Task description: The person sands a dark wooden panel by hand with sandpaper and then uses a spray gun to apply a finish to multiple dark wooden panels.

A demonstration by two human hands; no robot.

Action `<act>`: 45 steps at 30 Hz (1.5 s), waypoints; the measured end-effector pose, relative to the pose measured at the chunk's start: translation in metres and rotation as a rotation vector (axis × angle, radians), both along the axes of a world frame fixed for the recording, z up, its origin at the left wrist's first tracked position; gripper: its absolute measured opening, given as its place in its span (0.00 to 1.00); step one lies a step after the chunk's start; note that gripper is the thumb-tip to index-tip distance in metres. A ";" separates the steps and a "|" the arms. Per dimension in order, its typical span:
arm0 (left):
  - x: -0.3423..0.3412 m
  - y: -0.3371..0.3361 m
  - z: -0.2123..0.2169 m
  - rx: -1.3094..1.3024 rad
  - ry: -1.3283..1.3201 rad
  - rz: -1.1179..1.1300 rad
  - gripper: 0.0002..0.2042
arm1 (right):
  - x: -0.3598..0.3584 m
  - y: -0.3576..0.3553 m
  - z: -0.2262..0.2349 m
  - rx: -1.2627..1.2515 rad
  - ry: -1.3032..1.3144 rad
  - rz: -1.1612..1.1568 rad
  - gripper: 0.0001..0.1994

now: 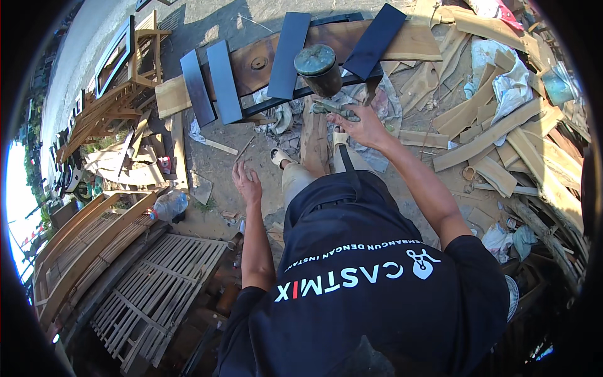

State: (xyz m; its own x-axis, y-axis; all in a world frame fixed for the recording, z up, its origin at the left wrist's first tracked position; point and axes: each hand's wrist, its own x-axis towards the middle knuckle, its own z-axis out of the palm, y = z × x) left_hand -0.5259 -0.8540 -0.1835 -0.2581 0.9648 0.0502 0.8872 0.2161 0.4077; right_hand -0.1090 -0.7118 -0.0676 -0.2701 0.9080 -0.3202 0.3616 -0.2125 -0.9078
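My right hand is wrapped round the grip of a spray gun. The gun carries a round, greenish paint-stained cup on top. Beyond it, several dark-coated boards lie crosswise over a long brown wooden plank. Of these, one dark board lies right of the cup and another board just left of it. A narrower board and the leftmost board lie further left. My left hand hangs low over the ground, empty, its fingers loosely bent and apart. The gun's nozzle is hidden.
Wooden offcuts and crumpled cloths are heaped on the right. A stained sheet lies under the plank. On the left stand wooden frames, a slatted wooden panel and a clear plastic bottle. A loose stick lies near my feet.
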 end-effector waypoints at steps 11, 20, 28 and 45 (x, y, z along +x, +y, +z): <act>-0.010 -0.079 -0.029 -0.254 -0.015 0.239 0.25 | 0.003 0.086 0.025 0.057 -0.086 -0.269 0.37; -0.001 -0.056 -0.020 -0.252 -0.066 0.260 0.25 | 0.032 0.162 0.015 0.139 -0.314 -0.351 0.42; -0.015 -0.044 -0.025 -0.212 -0.073 0.229 0.26 | 0.035 0.187 0.008 0.290 -0.444 -0.389 0.47; -0.015 -0.061 -0.049 -0.273 -0.156 0.293 0.25 | -0.019 0.026 0.032 0.021 -0.190 -0.048 0.34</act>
State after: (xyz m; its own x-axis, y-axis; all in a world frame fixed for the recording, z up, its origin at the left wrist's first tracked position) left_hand -0.5412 -0.9149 -0.2328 -0.5075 0.8222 -0.2578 0.7044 0.5682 0.4254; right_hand -0.1277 -0.6854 -0.0357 -0.1630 0.9254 -0.3420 0.5164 -0.2154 -0.8288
